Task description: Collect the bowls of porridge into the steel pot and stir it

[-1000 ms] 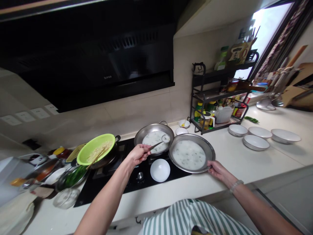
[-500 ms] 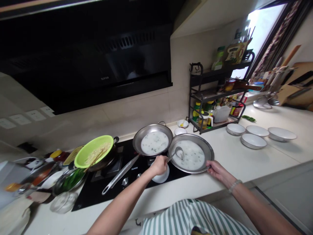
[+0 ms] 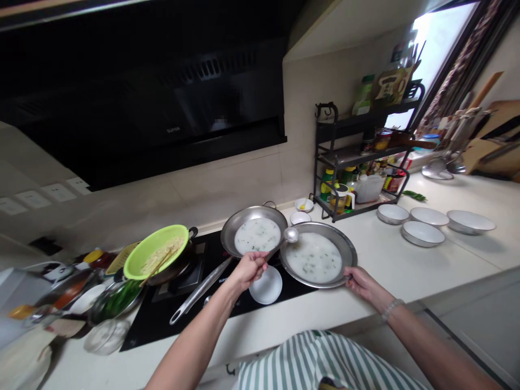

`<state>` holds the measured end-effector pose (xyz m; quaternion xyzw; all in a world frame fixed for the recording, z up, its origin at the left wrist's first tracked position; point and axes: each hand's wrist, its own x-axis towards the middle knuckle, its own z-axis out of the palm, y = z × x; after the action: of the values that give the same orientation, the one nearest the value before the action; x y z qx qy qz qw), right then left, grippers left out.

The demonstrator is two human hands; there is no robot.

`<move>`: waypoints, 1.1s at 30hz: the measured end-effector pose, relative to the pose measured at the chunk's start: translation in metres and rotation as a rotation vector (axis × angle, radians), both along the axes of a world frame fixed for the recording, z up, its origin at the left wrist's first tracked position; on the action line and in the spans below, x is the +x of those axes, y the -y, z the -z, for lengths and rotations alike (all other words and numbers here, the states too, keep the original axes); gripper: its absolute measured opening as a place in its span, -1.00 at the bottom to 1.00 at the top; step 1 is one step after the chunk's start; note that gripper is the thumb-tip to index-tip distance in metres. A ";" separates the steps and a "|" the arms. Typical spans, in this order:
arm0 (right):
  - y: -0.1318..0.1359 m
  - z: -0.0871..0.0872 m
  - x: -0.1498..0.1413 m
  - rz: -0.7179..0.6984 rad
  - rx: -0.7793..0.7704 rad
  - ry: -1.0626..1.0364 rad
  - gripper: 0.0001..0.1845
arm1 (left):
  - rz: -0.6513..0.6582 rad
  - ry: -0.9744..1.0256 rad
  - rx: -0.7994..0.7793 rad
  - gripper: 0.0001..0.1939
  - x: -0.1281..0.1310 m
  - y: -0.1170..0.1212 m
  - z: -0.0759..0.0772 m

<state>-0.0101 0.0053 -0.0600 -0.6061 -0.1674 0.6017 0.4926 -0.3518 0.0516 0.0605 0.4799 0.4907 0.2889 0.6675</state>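
Observation:
My left hand [image 3: 251,269] is closed round the handle of a metal ladle [image 3: 291,234], whose bowl hangs over the left rim of a steel basin [image 3: 349,246]. White soup with green bits [image 3: 314,257] fills much of that basin. At the basin's right front edge, my right hand [image 3: 361,281] grips the rim with closed fingers. Beside it on the left, a steel frying pan [image 3: 227,230] on the stove holds more of the white soup. A small white plate [image 3: 266,285] lies on the stove front, just right of my left hand.
A green colander [image 3: 134,265] of noodles with chopsticks rests on a dark pot at left. The frying pan's long handle [image 3: 201,290] points toward the front. Several white bowls [image 3: 423,234] stand on the right counter. A black spice rack [image 3: 335,162] stands against the wall.
My left hand has moved left with the ladle, from above the soup in the basin to the gap between basin and frying pan. My right hand stays on the rim.

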 end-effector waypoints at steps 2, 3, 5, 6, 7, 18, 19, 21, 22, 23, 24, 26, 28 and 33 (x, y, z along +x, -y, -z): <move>0.000 0.000 0.000 -0.001 -0.001 -0.001 -0.75 | -0.043 0.074 0.004 -0.64 -0.015 -0.007 -0.009; 0.000 -0.001 0.000 0.000 -0.001 -0.001 -0.75 | -0.064 0.074 0.021 -0.66 -0.022 -0.011 -0.013; 0.000 -0.001 0.000 0.005 0.000 -0.001 -0.74 | -0.104 0.003 0.063 -0.72 -0.036 -0.019 -0.018; 0.000 -0.001 0.000 0.009 0.001 0.000 -0.74 | -0.119 -0.061 0.082 -0.75 -0.043 -0.023 -0.019; 0.000 -0.001 0.000 0.012 0.000 0.000 -0.74 | -0.132 -0.137 0.097 -0.79 -0.048 -0.026 -0.019; 0.000 -0.003 -0.002 0.013 -0.013 0.021 -0.75 | -0.151 -0.394 0.007 -0.93 -0.053 -0.047 -0.005; 0.000 -0.003 -0.002 0.014 -0.014 0.023 -0.74 | -0.148 -0.376 -0.006 -0.94 -0.053 -0.047 -0.006; 0.000 -0.004 -0.002 0.016 -0.013 0.025 -0.74 | -0.150 -0.333 -0.031 -0.92 -0.054 -0.048 -0.007; 0.000 -0.004 -0.002 0.015 -0.012 0.026 -0.74 | -0.154 -0.309 -0.044 -0.91 -0.055 -0.048 -0.008; 0.000 -0.004 -0.001 0.016 -0.012 0.025 -0.74 | -0.160 -0.285 -0.056 -0.91 -0.056 -0.048 -0.009; 0.001 -0.005 -0.001 0.015 -0.013 0.024 -0.74 | -0.169 -0.264 -0.066 -0.91 -0.058 -0.048 -0.010; 0.001 -0.005 -0.001 0.015 -0.014 0.021 -0.74 | -0.191 -0.228 -0.082 -0.91 -0.063 -0.049 -0.010; 0.000 -0.005 -0.001 0.013 -0.016 0.019 -0.75 | -0.213 -0.196 -0.092 -0.91 -0.067 -0.049 -0.011; -0.001 -0.003 0.000 0.018 -0.013 0.021 -0.76 | -0.240 -0.122 -0.115 -0.89 -0.072 -0.049 -0.012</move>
<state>-0.0101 0.0060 -0.0566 -0.6171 -0.1631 0.5919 0.4921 -0.4240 0.1001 0.0724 0.3955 0.5997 0.3083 0.6236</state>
